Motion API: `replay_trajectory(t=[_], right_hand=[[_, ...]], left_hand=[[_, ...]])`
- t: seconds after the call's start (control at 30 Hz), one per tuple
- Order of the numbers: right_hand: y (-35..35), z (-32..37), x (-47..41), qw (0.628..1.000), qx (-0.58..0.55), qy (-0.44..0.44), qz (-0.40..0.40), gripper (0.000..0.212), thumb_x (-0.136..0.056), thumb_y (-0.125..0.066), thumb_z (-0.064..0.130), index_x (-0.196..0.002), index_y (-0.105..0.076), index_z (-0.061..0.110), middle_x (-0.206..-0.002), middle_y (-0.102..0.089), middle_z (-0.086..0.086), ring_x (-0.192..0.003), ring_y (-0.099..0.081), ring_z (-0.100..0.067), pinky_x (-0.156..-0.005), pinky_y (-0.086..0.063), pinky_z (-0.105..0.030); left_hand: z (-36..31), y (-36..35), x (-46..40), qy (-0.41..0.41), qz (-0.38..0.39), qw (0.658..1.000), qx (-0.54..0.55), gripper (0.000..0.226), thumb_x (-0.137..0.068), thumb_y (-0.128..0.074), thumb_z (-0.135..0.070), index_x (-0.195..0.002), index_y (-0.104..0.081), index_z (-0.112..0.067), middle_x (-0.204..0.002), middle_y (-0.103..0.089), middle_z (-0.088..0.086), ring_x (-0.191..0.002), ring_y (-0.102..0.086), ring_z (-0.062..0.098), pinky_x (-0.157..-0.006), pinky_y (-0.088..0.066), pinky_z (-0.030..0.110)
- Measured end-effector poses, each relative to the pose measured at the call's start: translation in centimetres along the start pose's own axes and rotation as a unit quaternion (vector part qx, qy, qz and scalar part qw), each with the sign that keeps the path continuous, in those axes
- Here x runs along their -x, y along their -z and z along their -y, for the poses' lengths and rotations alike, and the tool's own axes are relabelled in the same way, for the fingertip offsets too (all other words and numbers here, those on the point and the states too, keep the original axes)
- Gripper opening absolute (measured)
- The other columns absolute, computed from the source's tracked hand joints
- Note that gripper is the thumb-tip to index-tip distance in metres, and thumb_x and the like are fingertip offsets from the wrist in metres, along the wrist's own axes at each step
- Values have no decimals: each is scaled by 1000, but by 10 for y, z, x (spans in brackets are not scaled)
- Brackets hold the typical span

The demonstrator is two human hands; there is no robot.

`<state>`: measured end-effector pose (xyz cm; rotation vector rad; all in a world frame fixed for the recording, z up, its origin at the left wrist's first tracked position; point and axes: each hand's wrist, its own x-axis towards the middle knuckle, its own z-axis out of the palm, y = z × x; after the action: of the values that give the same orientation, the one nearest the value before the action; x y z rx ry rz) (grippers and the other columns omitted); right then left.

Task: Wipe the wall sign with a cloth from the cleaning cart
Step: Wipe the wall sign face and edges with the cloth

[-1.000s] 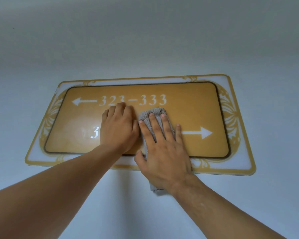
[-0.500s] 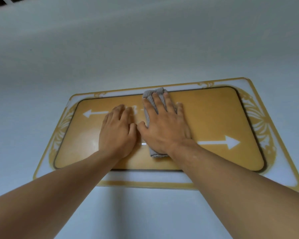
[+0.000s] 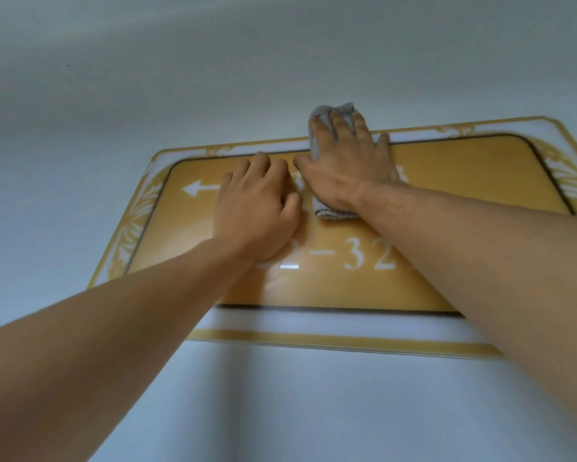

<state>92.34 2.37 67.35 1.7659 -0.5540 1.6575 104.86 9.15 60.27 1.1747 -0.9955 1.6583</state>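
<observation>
Wall [image 3: 280, 45]: plain, pale grey-white, matt, filling the view on every side.
Speck [image 3: 68, 65]: one tiny dark dot on the wall, far left, well apart from anything else.
Shading: a dimmer band across the far part; soft grey shadow streaks near, low centre.

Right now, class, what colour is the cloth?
Grey. The head view shows the cloth under the right hand at the sign's top edge.

Gold wall sign [image 3: 463, 181] — white arrow, digits 32, grey cloth [image 3: 332, 212] bunched across its top edge
</observation>
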Motion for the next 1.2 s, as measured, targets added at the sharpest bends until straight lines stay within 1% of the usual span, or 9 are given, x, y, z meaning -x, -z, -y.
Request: replay_trajectory(t=[0.07,0.13,0.2,0.27,0.37,0.5,0.57,0.8,1.2], right_hand=[[-2,3,-6,1000,7,-5,-3,76,-87,-20,63,-156,-12,32,-166,-5,3,-152,2,-25,-116,-4,-64],[-4,6,-10,1000,12,-9,-4,77,-87,-20,64,-156,-11,32,-166,-4,4,-152,2,-25,-116,-3,-65],[-4,9,-16,1000,14,-11,-2,77,-87,-20,65,-156,-11,32,-166,-4,5,-152,2,-24,-115,-3,-66],[-4,11,-18,1000,20,-13,-3,77,-87,-20,65,-156,-11,33,-166,-4,5,-152,2,-24,-115,-3,-66],[-5,11,-19,1000,22,-9,-4,76,-88,-21,64,-156,-11,32,-166,-5,4,-152,2,-25,-115,-5,-66],[-4,12,-16,999,32,-7,1,78,-88,-21,65,-157,-8,32,-167,-2,2,-152,3,-25,-118,-2,-61],[-2,11,-15,1000,29,-3,5,79,-87,-21,65,-157,-7,31,-167,-1,1,-152,4,-25,-118,-1,-60],[1,10,3,999,17,10,39,82,-85,-24,63,-157,-2,33,-167,4,2,-152,11,-23,-119,2,-59],[5,13,38,999,10,26,37,77,-89,-25,61,-157,-3,31,-166,4,2,-152,11,-23,-120,1,-55]], left_hand=[[4,-3,-1,22,-1,999,29,33,-81,-40,-37,-101,-54,-15,-109,-52,7,-103,-47,29,-90,-38,41],[6,-3,-3,63,-8,996,63,47,-82,-41,-37,-120,-53,-13,-129,-48,11,-121,-44,31,-106,-34,43],[8,-3,-2,99,-15,993,62,60,-84,-40,-37,-138,-44,-11,-147,-37,16,-138,-31,33,-117,-22,49],[9,-4,-3,117,-2,992,49,64,-87,-37,-39,-145,-38,-11,-154,-31,17,-146,-22,32,-121,-12,51],[10,-5,-3,132,17,990,51,61,-90,-33,-41,-142,-42,-11,-152,-37,16,-145,-27,30,-122,-10,50],[11,-4,-3,142,28,988,55,56,-88,-31,-42,-127,-54,-9,-141,-49,16,-133,-40,32,-115,-27,51],[12,-5,-3,137,27,989,48,58,-86,-30,-43,-127,-55,-9,-142,-49,17,-133,-40,33,-114,-29,51],[13,-6,-2,133,21,990,30,61,-85,-29,-43,-127,-56,-7,-146,-45,19,-136,-38,33,-116,-27,51],[11,-2,1,136,30,990,31,56,-91,-33,-41,-133,-51,-10,-152,-40,16,-142,-32,31,-119,-22,49]])
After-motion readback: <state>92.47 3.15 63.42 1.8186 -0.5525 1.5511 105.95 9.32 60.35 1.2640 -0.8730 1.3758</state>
